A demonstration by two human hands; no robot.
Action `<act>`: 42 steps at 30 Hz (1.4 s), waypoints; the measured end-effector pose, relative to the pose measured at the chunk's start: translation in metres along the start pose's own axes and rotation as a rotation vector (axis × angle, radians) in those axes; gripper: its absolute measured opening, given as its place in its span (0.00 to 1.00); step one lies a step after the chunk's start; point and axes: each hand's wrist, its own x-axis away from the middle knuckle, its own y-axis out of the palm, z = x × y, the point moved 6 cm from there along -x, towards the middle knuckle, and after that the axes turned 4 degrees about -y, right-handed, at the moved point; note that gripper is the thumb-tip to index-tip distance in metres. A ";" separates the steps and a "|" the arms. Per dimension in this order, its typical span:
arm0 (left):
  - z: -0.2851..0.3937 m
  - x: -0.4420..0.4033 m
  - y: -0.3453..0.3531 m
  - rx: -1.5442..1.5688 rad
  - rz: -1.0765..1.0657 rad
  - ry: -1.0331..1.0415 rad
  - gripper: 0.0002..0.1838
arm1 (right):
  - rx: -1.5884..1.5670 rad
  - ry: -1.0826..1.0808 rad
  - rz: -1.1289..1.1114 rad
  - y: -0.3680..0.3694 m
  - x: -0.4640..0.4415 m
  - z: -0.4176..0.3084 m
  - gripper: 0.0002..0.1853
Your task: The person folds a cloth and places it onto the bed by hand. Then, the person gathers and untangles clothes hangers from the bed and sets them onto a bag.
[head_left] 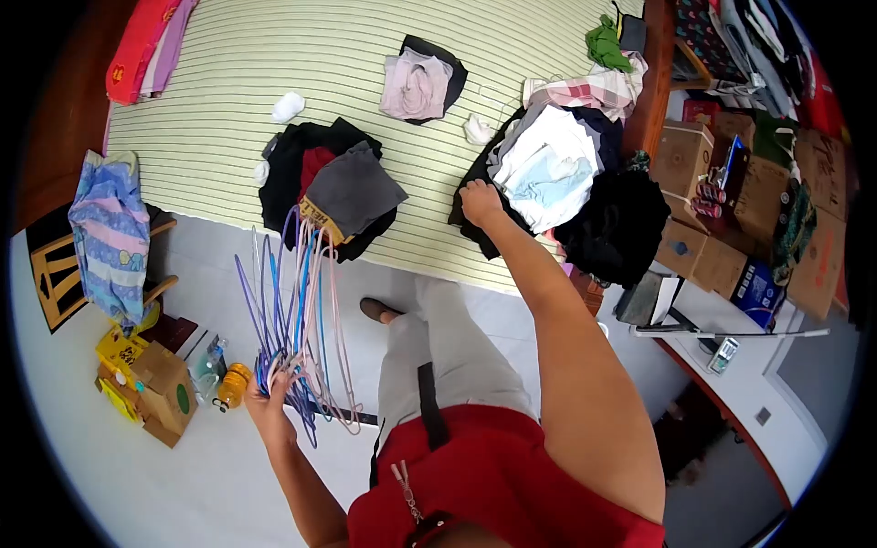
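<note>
My left hand [272, 395] is closed round a bunch of purple, blue and pink hangers [306, 320], which hang over the floor at the bed's front edge. On the right, my right hand [480, 203] rests on dark cloth at the left edge of a clothes pile, its fingers curled; what they grip, if anything, I cannot make out. White and light blue garments [548, 169] top that pile, with black clothing [617, 224] beside them. Left of it lies a stack with a dark grey garment [352, 192] on top. A folded pinkish garment [416, 84] lies further back.
The bed [219, 91] has a striped sheet. A chair [59, 265] with a patterned cloth [110, 233] stands at the left, a cardboard box [164, 388] and bottles below it. More boxes [685, 160] are stacked at the right, above a white desk [758, 388].
</note>
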 end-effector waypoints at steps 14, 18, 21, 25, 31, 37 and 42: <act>-0.037 -0.020 0.068 -0.033 -0.039 -0.097 0.16 | 0.491 -0.314 -0.179 0.062 -0.073 0.039 0.23; -0.043 -0.027 0.076 -0.013 -0.060 -0.113 0.16 | 0.228 -0.003 -0.319 0.078 -0.073 0.090 0.19; -0.040 -0.030 0.086 0.006 -0.012 -0.171 0.14 | 0.086 0.153 -0.206 0.075 -0.081 0.115 0.17; -0.048 -0.033 0.086 -0.013 0.025 -0.192 0.14 | -0.191 0.358 0.122 0.066 -0.081 0.115 0.20; -0.061 -0.035 0.084 0.037 0.060 -0.217 0.13 | -0.706 0.623 0.137 0.073 -0.096 0.110 0.37; -0.042 -0.031 0.093 0.045 0.005 -0.137 0.14 | -1.434 0.505 0.082 0.105 -0.098 0.070 0.30; -0.038 -0.017 0.087 0.068 0.001 -0.088 0.13 | -1.531 0.444 0.213 0.089 -0.081 0.016 0.10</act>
